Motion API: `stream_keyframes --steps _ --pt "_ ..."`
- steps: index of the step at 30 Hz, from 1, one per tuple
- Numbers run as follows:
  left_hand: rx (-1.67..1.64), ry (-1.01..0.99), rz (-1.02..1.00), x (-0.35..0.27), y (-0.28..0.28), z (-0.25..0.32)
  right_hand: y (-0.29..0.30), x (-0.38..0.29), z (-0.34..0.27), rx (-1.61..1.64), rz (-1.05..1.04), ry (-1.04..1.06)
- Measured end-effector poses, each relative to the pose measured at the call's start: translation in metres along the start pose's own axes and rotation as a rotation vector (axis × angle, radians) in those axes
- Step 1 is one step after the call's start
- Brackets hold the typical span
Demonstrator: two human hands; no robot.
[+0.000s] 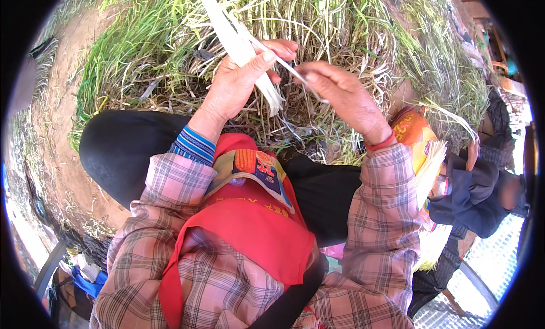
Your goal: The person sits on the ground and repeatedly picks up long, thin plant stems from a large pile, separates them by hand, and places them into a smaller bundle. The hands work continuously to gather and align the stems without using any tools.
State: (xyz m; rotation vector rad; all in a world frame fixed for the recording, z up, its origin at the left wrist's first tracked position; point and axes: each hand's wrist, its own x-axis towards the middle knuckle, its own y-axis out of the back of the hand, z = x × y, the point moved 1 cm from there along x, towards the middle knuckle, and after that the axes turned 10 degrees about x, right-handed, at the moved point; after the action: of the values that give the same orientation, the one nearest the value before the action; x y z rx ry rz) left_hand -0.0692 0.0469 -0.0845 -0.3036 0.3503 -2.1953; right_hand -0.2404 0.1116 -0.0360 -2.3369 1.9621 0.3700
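My left hand (234,80) is closed around a bundle of whitish plant stalks (221,29), its trimmed-looking lower ends (271,97) sticking out below the palm. From beside the bundle, one thin pale stalk (283,64) slants across the left fingers to my right hand (340,90). The right thumb and fingers pinch that stalk near its lower end, which pokes out past them. Both hands are raised over a heap of long green and yellowish leafy stalks (323,26), with dry, brownish matter at its near side.
An orange and yellow printed bag (413,129) lies by my right forearm, with pale stalks (430,158) bundled beside it. Another person in dark clothing (464,192) sits at the right, one hand on stalks. Bare soil (102,180) shows at left. More cut greens (443,60) lie at upper right.
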Motion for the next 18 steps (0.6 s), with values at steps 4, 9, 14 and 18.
stream_keyframes --steps 4,9,14,18 --pt "0.004 -0.01 -0.051 0.0 -0.001 -0.001 -0.008 0.002 -0.001 0.186 -0.196 -0.142" --pt "0.017 0.146 0.013 -0.001 -0.003 -0.003 -0.015 0.005 0.004 0.048 0.123 0.036" --pt "-0.005 0.2 0.111 -0.004 -0.011 -0.007 -0.023 0.008 0.008 0.042 0.205 0.109" --pt "0.045 0.169 0.067 -0.005 -0.01 -0.004 -0.019 0.009 0.006 0.036 0.171 -0.008"
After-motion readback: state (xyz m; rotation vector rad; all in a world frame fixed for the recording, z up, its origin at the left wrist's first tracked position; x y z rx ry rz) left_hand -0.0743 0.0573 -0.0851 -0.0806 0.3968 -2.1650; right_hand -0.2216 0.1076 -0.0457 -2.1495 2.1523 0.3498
